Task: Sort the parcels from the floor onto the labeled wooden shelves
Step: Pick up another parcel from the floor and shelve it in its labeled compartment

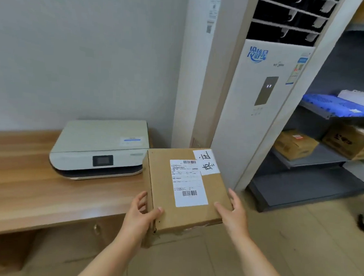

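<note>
A flat brown cardboard parcel [163, 191] with a white shipping label and a handwritten white tag is held in front of me, level with the right end of a wooden desk [26, 184]. My left hand [140, 213] grips its near left corner, thumb on top. Its near right edge is clasped by my right hand [233, 214]. Whether the parcel rests on the desk or hangs beside it, I cannot tell.
A white printer [98, 150] sits on the desk just left of the parcel. A tall white air conditioner [261, 99] stands behind. At the right, grey metal shelves [315, 157] hold brown boxes [294, 143] and a blue package [334, 104]. Tiled floor lies below.
</note>
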The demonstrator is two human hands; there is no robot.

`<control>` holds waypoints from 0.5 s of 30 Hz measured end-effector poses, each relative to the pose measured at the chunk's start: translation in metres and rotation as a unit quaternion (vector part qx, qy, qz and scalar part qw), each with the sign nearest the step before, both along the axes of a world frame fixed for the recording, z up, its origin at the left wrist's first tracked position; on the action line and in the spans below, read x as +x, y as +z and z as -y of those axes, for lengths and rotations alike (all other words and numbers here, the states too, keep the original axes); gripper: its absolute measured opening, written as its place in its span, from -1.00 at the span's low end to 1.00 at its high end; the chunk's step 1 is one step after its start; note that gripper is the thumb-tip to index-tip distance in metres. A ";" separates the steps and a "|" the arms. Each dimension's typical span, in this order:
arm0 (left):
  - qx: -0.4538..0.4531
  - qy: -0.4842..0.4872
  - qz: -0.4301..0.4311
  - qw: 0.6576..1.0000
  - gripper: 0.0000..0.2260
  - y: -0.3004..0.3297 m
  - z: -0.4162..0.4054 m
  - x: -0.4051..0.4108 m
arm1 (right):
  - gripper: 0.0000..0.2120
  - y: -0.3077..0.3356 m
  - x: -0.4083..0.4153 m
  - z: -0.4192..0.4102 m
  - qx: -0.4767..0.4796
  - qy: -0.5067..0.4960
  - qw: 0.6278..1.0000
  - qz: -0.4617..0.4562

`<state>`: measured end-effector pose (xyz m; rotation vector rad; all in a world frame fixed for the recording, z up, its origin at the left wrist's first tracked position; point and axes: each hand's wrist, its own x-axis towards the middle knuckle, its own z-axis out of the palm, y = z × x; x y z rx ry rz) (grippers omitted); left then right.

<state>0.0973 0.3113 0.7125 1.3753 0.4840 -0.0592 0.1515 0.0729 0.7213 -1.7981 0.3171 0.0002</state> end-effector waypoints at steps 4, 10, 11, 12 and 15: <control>0.014 0.060 0.022 0.998 -0.42 0.001 -0.063 -0.055 | -0.43 0.005 -0.033 -0.071 -0.017 0.069 0.997 0.023; 0.043 0.155 0.048 0.986 -0.45 0.005 -0.144 -0.148 | -0.46 0.018 -0.100 -0.171 -0.069 0.180 0.980 0.055; 0.048 0.169 0.053 0.983 -0.42 0.008 -0.156 -0.163 | -0.46 0.020 -0.111 -0.186 -0.071 0.197 0.976 0.064; 0.059 0.182 0.056 0.980 -0.37 0.010 -0.167 -0.178 | -0.47 0.022 -0.122 -0.199 -0.074 0.214 0.971 0.073; 0.095 0.205 0.056 0.973 -0.26 0.019 -0.198 -0.224 | -0.47 0.030 -0.154 -0.239 -0.079 0.264 0.957 0.090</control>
